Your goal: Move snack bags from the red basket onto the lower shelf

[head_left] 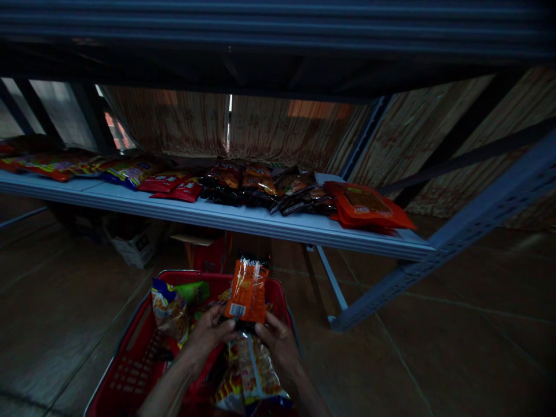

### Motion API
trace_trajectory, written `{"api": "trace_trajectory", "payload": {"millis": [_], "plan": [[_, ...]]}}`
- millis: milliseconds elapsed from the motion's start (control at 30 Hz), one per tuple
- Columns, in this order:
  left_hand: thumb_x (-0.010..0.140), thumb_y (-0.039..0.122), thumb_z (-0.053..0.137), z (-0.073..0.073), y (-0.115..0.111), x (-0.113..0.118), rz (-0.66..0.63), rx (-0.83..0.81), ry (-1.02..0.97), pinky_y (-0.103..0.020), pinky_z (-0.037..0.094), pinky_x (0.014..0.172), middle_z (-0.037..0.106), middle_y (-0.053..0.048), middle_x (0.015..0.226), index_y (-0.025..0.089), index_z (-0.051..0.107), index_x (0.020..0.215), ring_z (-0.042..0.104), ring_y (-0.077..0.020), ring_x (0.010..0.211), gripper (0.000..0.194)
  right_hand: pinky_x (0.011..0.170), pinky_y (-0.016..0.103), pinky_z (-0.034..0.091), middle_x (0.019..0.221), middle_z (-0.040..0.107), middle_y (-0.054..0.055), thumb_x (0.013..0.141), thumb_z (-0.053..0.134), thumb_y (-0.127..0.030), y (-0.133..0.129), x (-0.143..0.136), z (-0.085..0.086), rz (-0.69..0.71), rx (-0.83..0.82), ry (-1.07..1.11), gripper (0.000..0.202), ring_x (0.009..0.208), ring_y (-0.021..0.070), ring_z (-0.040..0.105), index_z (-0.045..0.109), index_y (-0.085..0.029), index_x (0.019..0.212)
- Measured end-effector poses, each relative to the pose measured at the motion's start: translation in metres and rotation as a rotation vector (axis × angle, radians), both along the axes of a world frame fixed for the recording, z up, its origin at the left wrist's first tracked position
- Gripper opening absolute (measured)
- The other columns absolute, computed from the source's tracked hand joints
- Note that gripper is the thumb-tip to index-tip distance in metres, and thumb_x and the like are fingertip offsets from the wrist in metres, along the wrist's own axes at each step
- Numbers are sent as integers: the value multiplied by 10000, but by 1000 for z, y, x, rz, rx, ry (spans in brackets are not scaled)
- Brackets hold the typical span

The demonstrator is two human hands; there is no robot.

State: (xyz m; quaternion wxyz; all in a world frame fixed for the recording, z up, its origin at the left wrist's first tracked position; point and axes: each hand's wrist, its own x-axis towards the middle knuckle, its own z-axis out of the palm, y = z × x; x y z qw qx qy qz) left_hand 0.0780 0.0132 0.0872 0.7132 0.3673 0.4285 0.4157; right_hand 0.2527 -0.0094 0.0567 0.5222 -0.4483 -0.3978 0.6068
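Observation:
Both my hands hold an orange and black snack bag [247, 292] by its lower edge, above a red shopping basket [130, 365]. My left hand [212, 331] pinches the bag's lower left side, and my right hand [278, 341] grips the lower right. A barcode shows near the bag's bottom. Under the hands, the basket contains a clear snack bag with a blue top [167, 310], a green packet [194, 292] and a clear bag of biscuit-like pieces [256, 368]. My hands and forearms hide part of the contents.
A blue-grey metal shelf [208, 217] crosses in front, carrying a row of snack bags, with orange packs [369, 205] at its right end. A slanted shelf post [478, 214] stands at right. Below are a white carton [134, 243] and a red box [211, 252].

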Motion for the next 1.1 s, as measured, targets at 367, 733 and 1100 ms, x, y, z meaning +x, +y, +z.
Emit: {"api": "trace_trajectory", "payload": {"millis": [367, 733, 1100], "plan": [[620, 368, 722, 14, -1, -8, -83, -2, 17, -369, 476, 801, 654, -121, 1049, 153, 604, 1027, 600, -260, 963, 475, 648, 297, 428, 956, 690, 54, 654, 682, -417, 2, 3, -4, 39, -15, 30, 460, 782, 207, 596, 632, -197, 1055], [636, 467, 682, 6, -2, -6, -128, 35, 31, -387, 478, 789, 686, -119, 986, 151, 658, 1014, 634, -257, 859, 493, 860, 376, 428, 1007, 688, 52, 598, 735, -406, 2, -3, 10, -19, -73, 185, 503, 958, 236, 599, 625, -225, 1054], [684, 379, 674, 12, -9, 1, -285, 53, -32, -363, 419, 905, 634, -93, 1136, 202, 573, 1162, 574, -242, 1040, 520, 823, 370, 476, 1019, 694, 56, 677, 687, -404, 3, -3, 24, -94, -127, 290, 423, 972, 237, 617, 615, -212, 1047]]}}
